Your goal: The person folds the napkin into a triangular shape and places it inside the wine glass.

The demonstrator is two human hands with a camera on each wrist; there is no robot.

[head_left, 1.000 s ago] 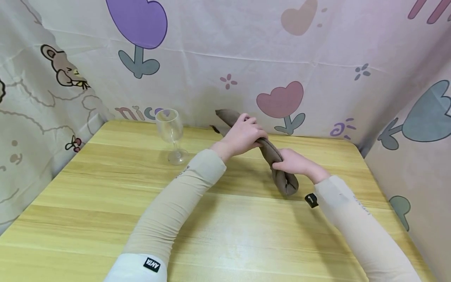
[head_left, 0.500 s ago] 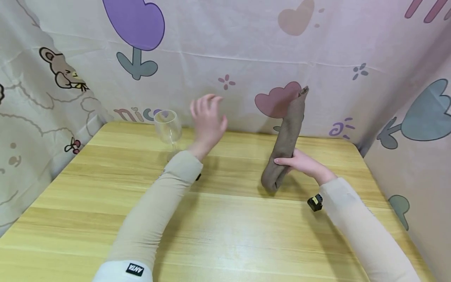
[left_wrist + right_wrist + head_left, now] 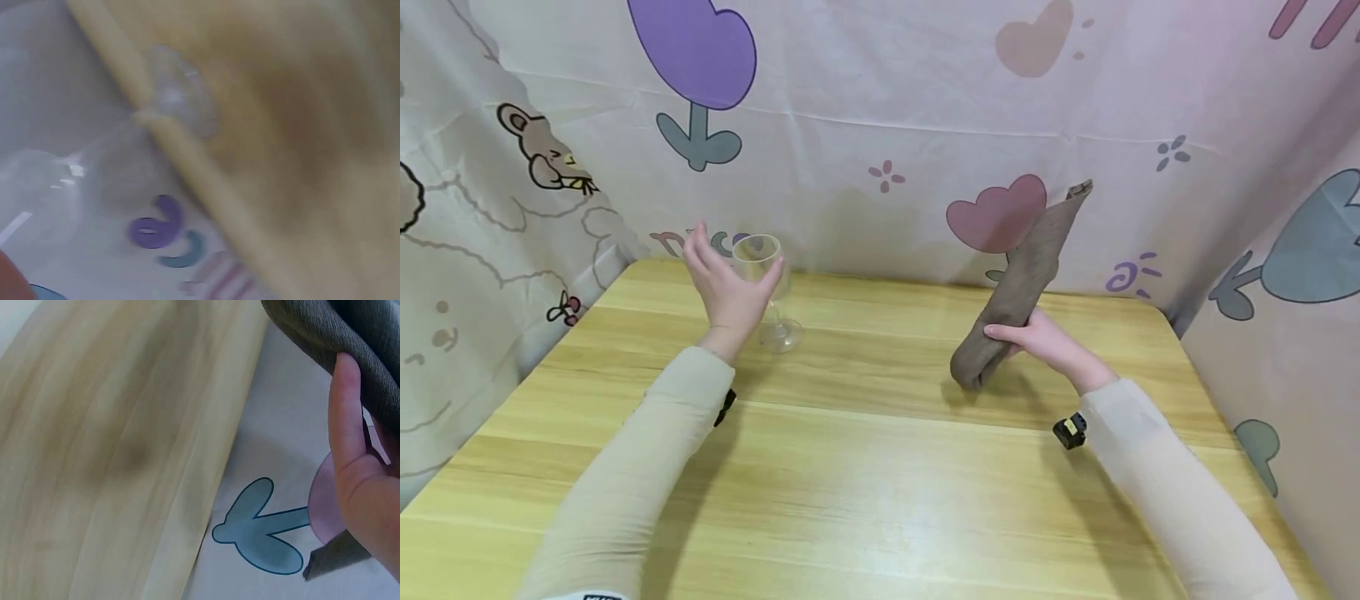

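Observation:
A clear wine glass (image 3: 781, 335) stands upright at the back left of the table. My left hand (image 3: 730, 292) is beside its bowl, fingers and thumb spread apart; whether it touches the glass I cannot tell. In the left wrist view the glass's stem and foot (image 3: 181, 94) show, blurred, with one fingertip at the lower left corner. My right hand (image 3: 1041, 340) grips a folded grey-brown cloth (image 3: 1018, 279) low down, thumb across its near side. The cloth slants up to the right, held above the table. In the right wrist view the thumb (image 3: 347, 412) presses against the cloth (image 3: 331, 337).
The light wooden table (image 3: 865, 483) reaches back to a printed curtain (image 3: 850, 100), which also hangs along both sides. A small black device (image 3: 1070, 431) sits at the right wrist, and another (image 3: 725, 408) at the left.
My left hand has let go of the cloth and moved left to the glass. The cloth, now in my right hand alone, has swung its far end up and to the right.

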